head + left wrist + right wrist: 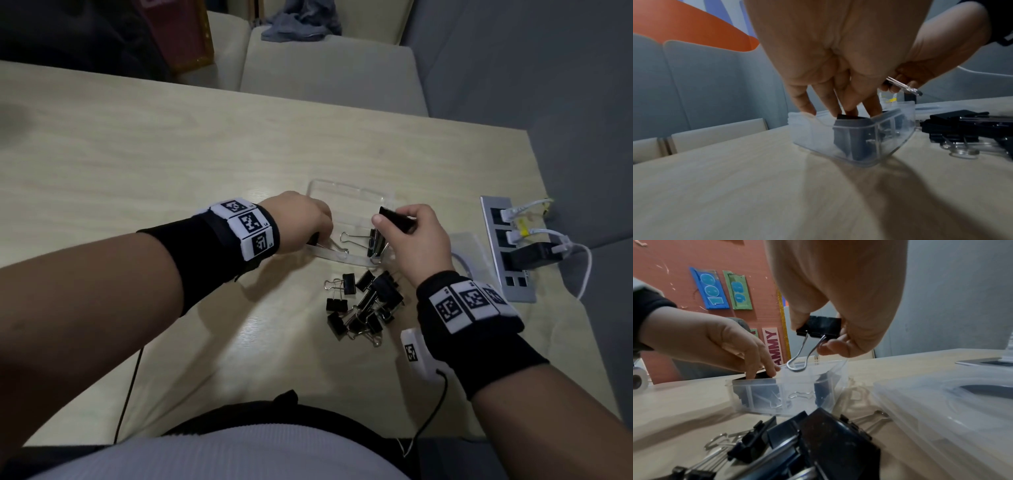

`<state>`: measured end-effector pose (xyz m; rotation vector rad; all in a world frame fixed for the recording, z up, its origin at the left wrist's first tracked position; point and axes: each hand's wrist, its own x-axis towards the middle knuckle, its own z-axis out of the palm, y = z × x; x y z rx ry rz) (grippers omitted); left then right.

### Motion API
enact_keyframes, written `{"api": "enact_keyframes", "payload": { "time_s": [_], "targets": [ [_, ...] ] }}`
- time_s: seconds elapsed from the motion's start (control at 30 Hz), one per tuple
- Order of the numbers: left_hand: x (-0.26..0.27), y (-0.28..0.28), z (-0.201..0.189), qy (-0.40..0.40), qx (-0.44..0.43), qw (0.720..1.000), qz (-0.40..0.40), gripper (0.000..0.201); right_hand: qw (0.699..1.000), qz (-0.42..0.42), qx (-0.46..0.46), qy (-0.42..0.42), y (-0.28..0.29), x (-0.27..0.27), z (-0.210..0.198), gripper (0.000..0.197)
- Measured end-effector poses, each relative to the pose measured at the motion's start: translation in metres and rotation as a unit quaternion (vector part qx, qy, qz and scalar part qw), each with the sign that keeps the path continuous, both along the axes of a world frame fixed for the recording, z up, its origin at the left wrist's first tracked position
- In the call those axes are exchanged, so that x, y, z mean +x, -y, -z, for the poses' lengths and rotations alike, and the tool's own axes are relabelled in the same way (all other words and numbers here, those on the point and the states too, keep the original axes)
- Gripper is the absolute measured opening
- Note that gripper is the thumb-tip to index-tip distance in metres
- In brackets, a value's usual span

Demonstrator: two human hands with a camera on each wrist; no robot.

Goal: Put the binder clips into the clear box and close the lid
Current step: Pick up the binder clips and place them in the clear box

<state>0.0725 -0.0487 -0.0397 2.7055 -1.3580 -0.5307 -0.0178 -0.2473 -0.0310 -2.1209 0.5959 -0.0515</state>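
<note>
Clear box [349, 219] on desk [171, 171], directly under right hand [416, 240] pinching a black clip [819, 326], wire loops hanging into the opening; left hand [301, 222] fingertips [846, 110] curled on a clip at box's left end; pile [366, 305] nearer right hand; lid [941, 402] partly cut off

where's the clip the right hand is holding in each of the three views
Head: clip in the right hand, right of centre, over the clear box.
Left wrist: upper right, mostly hidden, behind the box.
Right wrist: top centre, wire handle hanging down.
Shared landmark: the clear box.
</note>
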Motion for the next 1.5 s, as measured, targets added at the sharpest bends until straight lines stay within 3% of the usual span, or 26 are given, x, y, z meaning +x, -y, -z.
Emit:
{"api": "enact_keyframes", "payload": {
  "time_s": [0.2,0.3,0.47,0.63,0.83,0.93,1.03,1.23,1.5],
  "targets": [
    [-0.007,-0.009,0.004,0.027,-0.132,0.985,-0.112,0.028,0.999,0.031,-0.007,-0.008,-0.010,0.012,0.007,0.042],
    [-0.013,-0.014,0.004,0.052,-0.091,0.986,-0.131,0.027,0.999,0.031,-0.013,-0.031,-0.017,0.016,0.014,0.037],
    [-0.015,-0.014,0.005,0.057,-0.052,0.986,-0.148,0.032,0.985,0.001,-0.125,-0.116,-0.023,0.023,0.021,0.041],
    [-0.018,-0.007,0.005,0.054,-0.042,0.983,-0.171,0.028,0.955,-0.007,-0.238,-0.178,-0.025,0.027,0.015,0.053],
    [-0.018,0.001,0.009,0.017,-0.059,0.973,-0.223,0.031,0.938,-0.060,-0.268,-0.211,-0.021,0.024,0.014,0.052],
    [-0.020,0.000,0.009,0.017,-0.056,0.975,-0.215,0.029,0.942,-0.051,-0.277,-0.181,-0.020,0.021,0.012,0.039],
    [-0.023,0.000,0.008,0.028,-0.032,0.982,-0.183,0.027,0.946,-0.104,-0.276,-0.132,-0.020,0.019,0.012,0.029],
    [-0.025,0.000,0.004,0.041,-0.012,0.986,-0.162,0.030,0.955,-0.161,-0.221,-0.120,-0.015,0.016,0.015,0.037],
    [-0.025,-0.001,0.005,0.040,-0.004,0.985,-0.167,0.026,0.913,-0.194,-0.315,-0.171,-0.012,0.022,0.005,0.038]
  ]
}}
